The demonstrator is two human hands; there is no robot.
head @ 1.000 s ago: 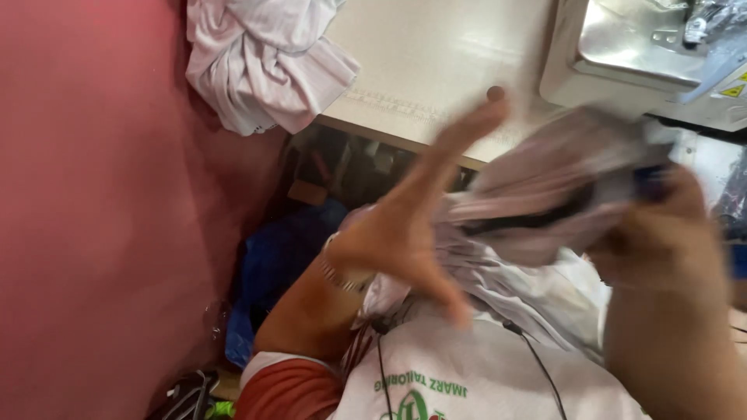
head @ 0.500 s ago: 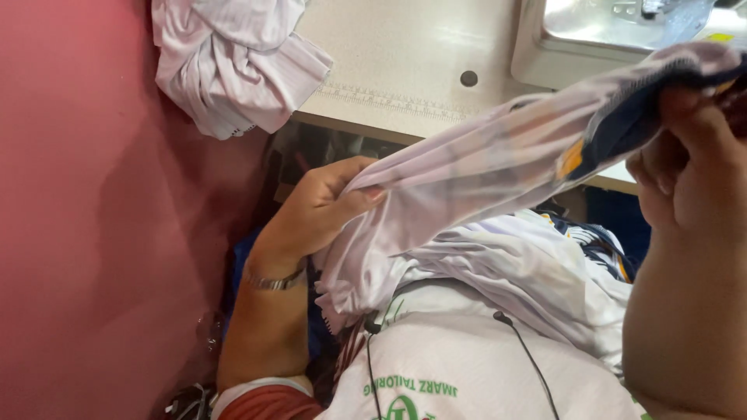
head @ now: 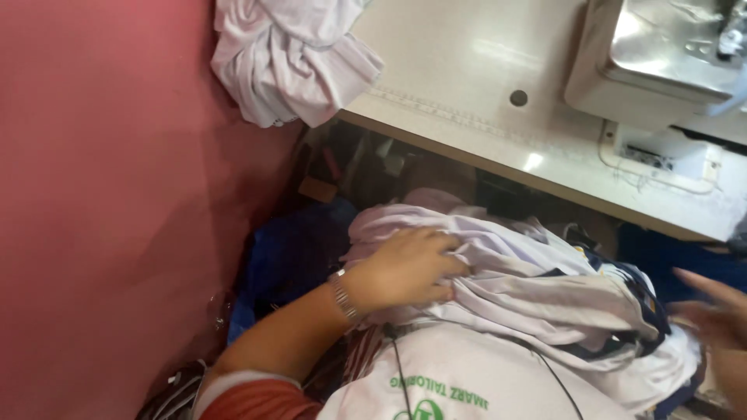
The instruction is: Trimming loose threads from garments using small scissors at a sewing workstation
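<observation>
Left hand [head: 408, 268] presses the pale garment pile [head: 537, 288].

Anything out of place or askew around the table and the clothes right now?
One thing: a bunched white garment hangs over the sewing table's left edge by the pink wall. The left hand presses on the lap pile of pale garments; nothing looks torn or spilled.
</observation>
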